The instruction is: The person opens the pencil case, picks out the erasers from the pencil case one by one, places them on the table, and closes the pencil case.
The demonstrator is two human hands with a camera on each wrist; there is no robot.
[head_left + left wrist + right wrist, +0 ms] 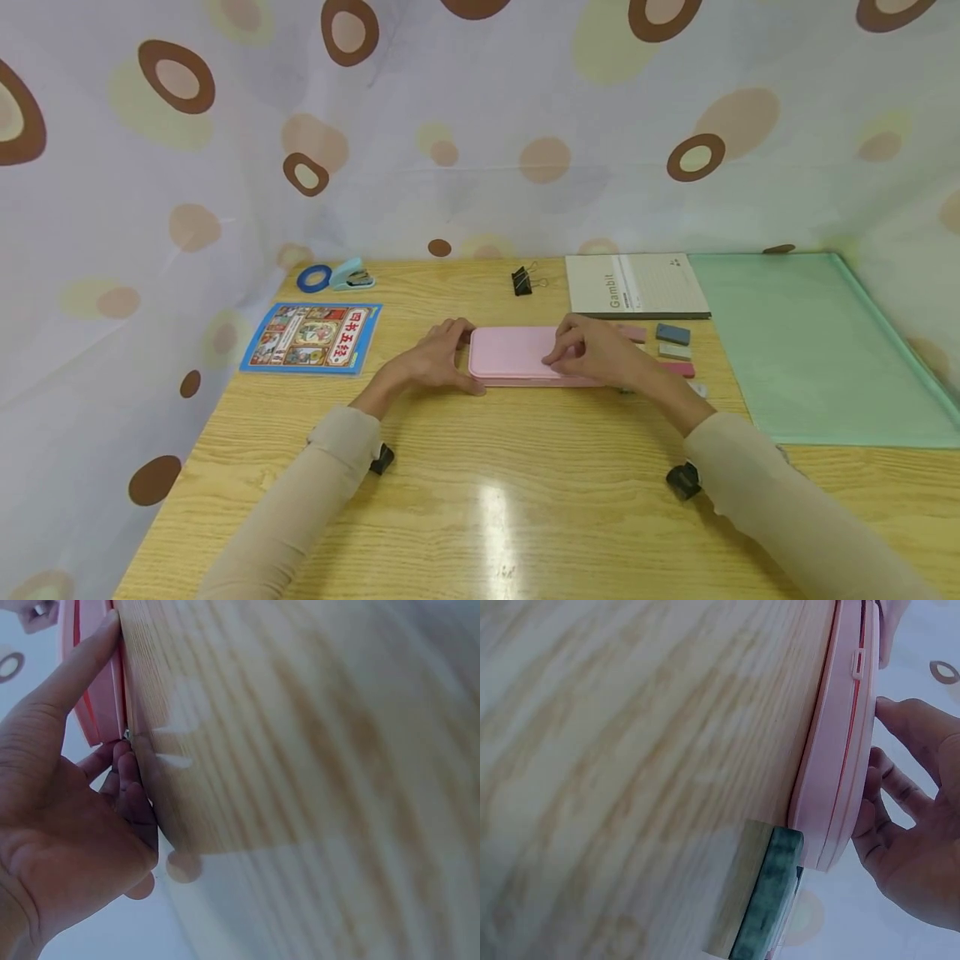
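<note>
A pink pencil case (510,352) lies flat on the table in the middle, its lid down and a thin red seam showing along the side. My left hand (438,358) holds its left end, thumb along the front side. In the left wrist view, the other fingers of the left hand (82,802) bend around the end of the case. On top of the lid, toward the right, rest the thumb and fingertips of my right hand (592,346). The right wrist view shows the case's front latch (858,664) and a green marbled block (769,892) beside its right end.
Right of the case lie small blocks: blue-grey (672,334), pale (674,352) and dark pink (678,368). Behind are a notebook (637,283) and a black binder clip (522,282). A booklet (311,337), stapler (349,275) and blue tape roll (313,278) sit left; a green mat (832,350), right.
</note>
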